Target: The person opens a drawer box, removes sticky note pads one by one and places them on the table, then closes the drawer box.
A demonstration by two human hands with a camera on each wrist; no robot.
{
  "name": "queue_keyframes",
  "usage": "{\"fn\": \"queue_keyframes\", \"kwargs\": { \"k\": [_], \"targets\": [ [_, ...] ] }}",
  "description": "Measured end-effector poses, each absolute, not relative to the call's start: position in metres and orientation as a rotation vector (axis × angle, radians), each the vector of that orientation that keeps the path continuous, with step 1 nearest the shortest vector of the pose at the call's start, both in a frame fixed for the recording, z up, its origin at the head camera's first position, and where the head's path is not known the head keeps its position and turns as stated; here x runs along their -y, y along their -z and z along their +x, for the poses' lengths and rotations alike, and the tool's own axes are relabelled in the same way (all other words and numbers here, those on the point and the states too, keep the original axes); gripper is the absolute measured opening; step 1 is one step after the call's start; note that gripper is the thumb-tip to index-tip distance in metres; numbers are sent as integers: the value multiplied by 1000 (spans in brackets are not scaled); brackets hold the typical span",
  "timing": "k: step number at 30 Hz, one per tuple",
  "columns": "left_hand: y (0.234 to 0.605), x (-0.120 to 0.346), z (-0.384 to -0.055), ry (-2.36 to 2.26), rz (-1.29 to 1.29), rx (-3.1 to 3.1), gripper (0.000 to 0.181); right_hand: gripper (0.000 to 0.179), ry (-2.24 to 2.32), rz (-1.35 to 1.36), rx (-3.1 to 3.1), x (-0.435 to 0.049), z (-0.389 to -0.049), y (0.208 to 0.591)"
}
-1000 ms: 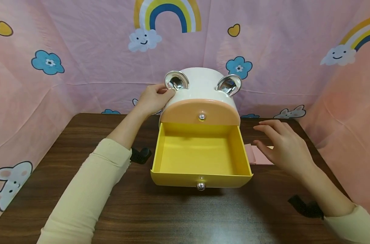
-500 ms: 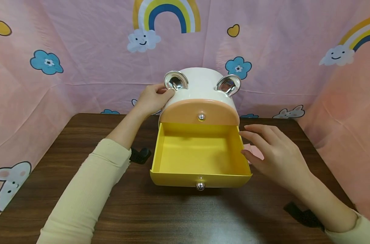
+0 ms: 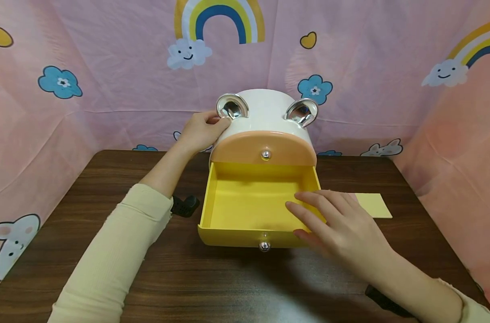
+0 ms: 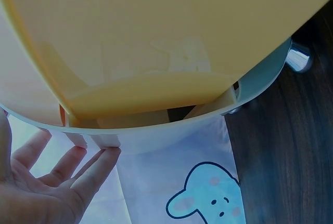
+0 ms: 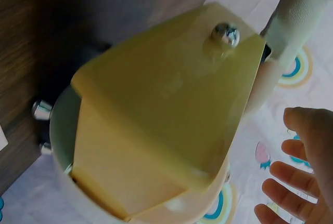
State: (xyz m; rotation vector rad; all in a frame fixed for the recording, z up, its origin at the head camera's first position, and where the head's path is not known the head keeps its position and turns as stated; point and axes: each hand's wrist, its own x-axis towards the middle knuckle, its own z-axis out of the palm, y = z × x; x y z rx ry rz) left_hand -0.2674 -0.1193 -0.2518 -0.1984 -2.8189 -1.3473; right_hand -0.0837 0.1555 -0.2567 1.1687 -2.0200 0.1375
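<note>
Can't read any text, label, brand, number or sign in head or wrist views, neither on yellow drawer (image 3: pixel 245 204), white cabinet (image 3: pixel 266 107) nor backdrop (image 3: pixel 125 63).

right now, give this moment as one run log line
left grip: touching white cabinet; right grip: holding nothing, near yellow drawer; yellow drawer: pulled open; orange drawer: closed

Two hands (image 3: pixel 201 133) (image 3: pixel 341 229), one cabinet (image 3: pixel 266 110), one yellow drawer (image 3: pixel 245 204), two ears (image 3: pixel 243 107) (image 3: pixel 301 112), two front knobs (image 3: pixel 266 155) (image 3: pixel 264 246)
</note>
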Motion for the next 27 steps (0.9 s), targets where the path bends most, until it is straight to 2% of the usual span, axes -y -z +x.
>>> {"fn": "queue_keyframes", "kwargs": {
  "k": [12, 21, 27],
  "targets": [
    [254, 120, -269, 1371, -204, 2806, 53, 35, -13, 1283, 1966, -137, -67, 269],
    [254, 120, -270, 1361, -216, 2795, 52, 28, 54, 1356, 1871, -128, -63, 280],
    [255, 119, -270, 1376, -206, 2793, 52, 30, 179, 1340, 1819, -123, -62, 293]
  ]
}}
